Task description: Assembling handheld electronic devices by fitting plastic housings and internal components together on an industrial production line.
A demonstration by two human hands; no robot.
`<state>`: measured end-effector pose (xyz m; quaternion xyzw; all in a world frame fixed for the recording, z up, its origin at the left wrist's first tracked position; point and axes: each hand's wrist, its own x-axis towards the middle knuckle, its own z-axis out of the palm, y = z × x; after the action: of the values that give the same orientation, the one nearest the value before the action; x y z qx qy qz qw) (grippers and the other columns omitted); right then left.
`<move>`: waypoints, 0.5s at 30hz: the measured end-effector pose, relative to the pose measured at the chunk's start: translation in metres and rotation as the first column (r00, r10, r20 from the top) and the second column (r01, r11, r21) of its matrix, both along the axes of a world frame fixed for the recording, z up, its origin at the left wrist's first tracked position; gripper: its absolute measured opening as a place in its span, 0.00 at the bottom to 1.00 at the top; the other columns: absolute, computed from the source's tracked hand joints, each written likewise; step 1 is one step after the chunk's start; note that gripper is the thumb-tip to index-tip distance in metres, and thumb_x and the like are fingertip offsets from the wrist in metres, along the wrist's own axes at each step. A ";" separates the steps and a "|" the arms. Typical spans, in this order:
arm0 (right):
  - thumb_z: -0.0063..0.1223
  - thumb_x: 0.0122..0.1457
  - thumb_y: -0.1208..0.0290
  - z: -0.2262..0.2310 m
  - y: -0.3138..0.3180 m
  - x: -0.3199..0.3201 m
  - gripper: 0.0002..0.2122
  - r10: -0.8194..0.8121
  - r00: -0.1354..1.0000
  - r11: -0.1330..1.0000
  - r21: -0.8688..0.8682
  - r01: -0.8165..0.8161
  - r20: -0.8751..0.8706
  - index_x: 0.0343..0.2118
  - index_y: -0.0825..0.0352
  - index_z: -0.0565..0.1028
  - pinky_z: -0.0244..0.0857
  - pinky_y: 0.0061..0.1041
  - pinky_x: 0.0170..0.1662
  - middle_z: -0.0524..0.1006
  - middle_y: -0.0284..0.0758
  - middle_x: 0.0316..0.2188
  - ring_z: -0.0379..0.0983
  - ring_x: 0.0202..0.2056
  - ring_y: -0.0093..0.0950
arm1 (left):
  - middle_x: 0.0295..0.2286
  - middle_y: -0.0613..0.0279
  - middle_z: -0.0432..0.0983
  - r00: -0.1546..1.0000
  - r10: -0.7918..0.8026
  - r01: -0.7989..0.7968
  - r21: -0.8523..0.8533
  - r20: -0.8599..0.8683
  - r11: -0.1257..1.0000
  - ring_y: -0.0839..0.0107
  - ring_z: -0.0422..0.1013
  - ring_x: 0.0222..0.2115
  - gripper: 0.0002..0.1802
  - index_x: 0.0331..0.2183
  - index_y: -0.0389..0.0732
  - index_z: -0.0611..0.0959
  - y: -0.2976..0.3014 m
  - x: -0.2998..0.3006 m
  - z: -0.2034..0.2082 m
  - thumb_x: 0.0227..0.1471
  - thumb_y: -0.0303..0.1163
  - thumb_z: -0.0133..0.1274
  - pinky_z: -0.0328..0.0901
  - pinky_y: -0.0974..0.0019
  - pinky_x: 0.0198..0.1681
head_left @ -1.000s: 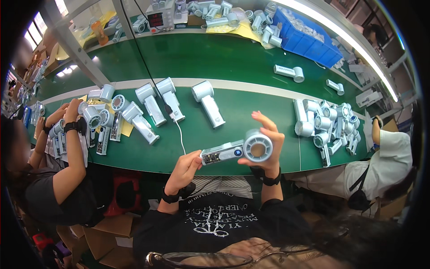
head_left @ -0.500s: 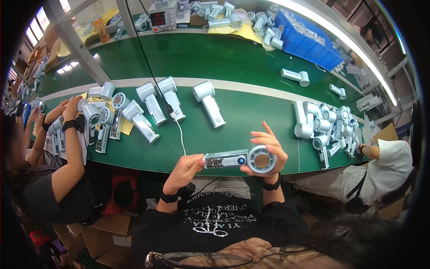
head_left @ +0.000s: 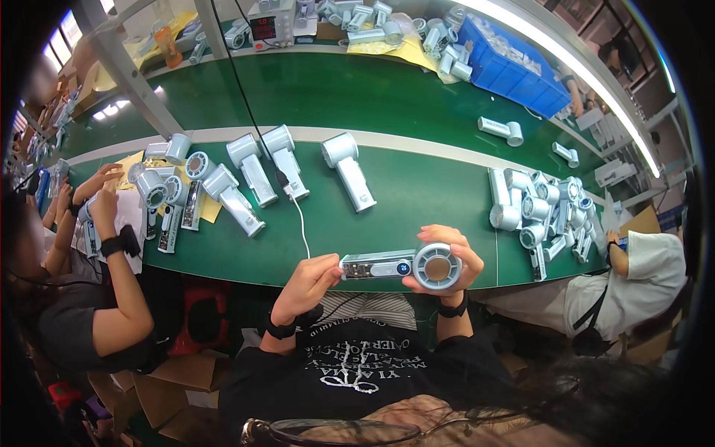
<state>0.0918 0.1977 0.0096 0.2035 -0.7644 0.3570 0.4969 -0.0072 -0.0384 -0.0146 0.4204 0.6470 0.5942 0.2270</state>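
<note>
A pale blue handheld fan (head_left: 383, 268) lies level between my two hands above the table's near edge. Its handle is uncovered on the side facing up, with a circuit board and a lit round display showing. At the handle's end my left hand (head_left: 309, 283) is closed in a pinch. A white cable (head_left: 303, 227) runs down to those fingers, which hide its tip. My right hand (head_left: 458, 264) wraps round the round fan head, thumb below and fingers over the top and far side.
Several fans (head_left: 257, 171) stand or lie beyond my left hand. A heap of fans (head_left: 547, 212) covers the table's right end. Across the green strip are a blue crate (head_left: 510, 67) and a power supply (head_left: 269, 26). Co-workers sit at both sides; a black cord (head_left: 249, 104) hangs down.
My right hand's raised fingers have bent down onto the fan head. The two loose fans on the far strip have shifted right. The left co-worker's arms have moved.
</note>
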 end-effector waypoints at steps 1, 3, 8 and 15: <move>0.75 0.39 0.61 0.000 0.000 0.000 0.38 -0.003 1.000 1.000 -0.004 0.003 0.006 0.49 0.64 0.59 0.74 0.36 0.36 0.76 0.45 0.34 0.77 0.33 0.38 | 0.18 0.59 0.62 1.000 0.005 -0.005 -0.006 -0.018 1.000 0.67 0.59 0.19 0.17 0.22 0.32 0.67 0.000 0.000 0.000 0.62 0.30 0.42 0.57 0.66 0.24; 0.75 0.39 0.61 -0.001 0.001 0.002 0.38 -0.004 1.000 1.000 -0.007 0.004 0.011 0.49 0.64 0.59 0.73 0.35 0.35 0.76 0.45 0.34 0.76 0.33 0.38 | 0.19 0.59 0.62 1.000 -0.003 0.003 0.001 -0.006 1.000 0.67 0.59 0.19 0.17 0.22 0.32 0.67 0.000 -0.001 -0.003 0.62 0.30 0.42 0.57 0.66 0.24; 0.74 0.41 0.60 -0.003 0.003 0.004 0.39 0.001 0.998 1.000 0.027 -0.003 0.062 0.51 0.63 0.56 0.72 0.36 0.36 0.75 0.47 0.35 0.75 0.35 0.39 | 0.19 0.60 0.62 1.000 0.001 -0.001 0.017 0.015 1.000 0.69 0.60 0.19 0.18 0.23 0.32 0.68 0.002 -0.001 -0.010 0.63 0.32 0.41 0.56 0.68 0.24; 0.75 0.39 0.62 -0.006 0.002 0.004 0.39 -0.032 0.999 0.999 0.008 0.032 0.027 0.50 0.63 0.58 0.72 0.32 0.33 0.76 0.45 0.34 0.76 0.32 0.36 | 0.18 0.62 0.61 0.997 0.077 -0.077 -0.038 -0.006 0.996 0.73 0.59 0.19 0.18 0.22 0.32 0.67 0.006 0.000 -0.012 0.62 0.31 0.43 0.55 0.70 0.24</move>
<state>0.0957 0.1994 0.0038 0.1883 -0.7754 0.3489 0.4915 -0.0071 -0.0326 -0.0261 0.3922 0.6743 0.5892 0.2105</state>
